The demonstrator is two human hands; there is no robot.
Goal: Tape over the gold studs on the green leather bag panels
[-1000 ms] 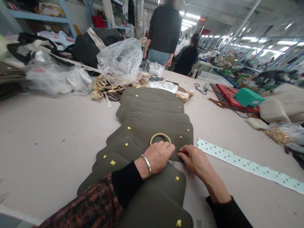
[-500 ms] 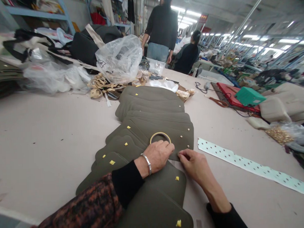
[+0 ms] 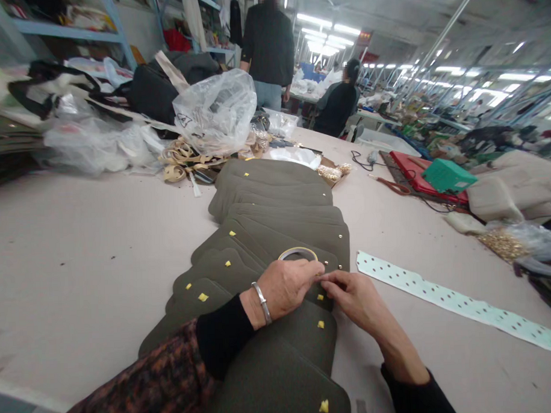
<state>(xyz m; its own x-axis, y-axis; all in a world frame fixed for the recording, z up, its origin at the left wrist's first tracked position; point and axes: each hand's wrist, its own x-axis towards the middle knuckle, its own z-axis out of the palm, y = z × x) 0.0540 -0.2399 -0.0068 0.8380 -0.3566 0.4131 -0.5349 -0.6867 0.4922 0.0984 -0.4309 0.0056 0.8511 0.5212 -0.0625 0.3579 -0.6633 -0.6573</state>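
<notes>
My left hand [image 3: 285, 287], with a silver bangle at the wrist, is closed on a roll of yellow tape [image 3: 299, 250] that stands partly hidden behind the fingers. My right hand [image 3: 355, 299] pinches thumb and forefinger together just right of the left fingertips; whatever lies between them is too small to make out. Beneath both hands, dark olive flat panels [image 3: 267, 357] overlap in a long fanned row. Small yellow tape pieces [image 3: 324, 406] stick to several panels, one [image 3: 321, 297] right below the fingertips. Small metal studs [image 3: 340, 235] show near some right edges.
A pale green dotted strip [image 3: 441, 294] lies on the table [image 3: 93, 297] to the right. Clear plastic bags [image 3: 215, 112] and tan straps [image 3: 183, 158] are heaped behind. A green box [image 3: 449, 175] rests on a red case [image 3: 405, 166]. Two people [image 3: 270, 47] are farther back.
My left hand and the tape roll have shifted slightly right, and the hands are closer together. A yellow piece now shows on the panel below the fingertips. The standing person appears farther left.
</notes>
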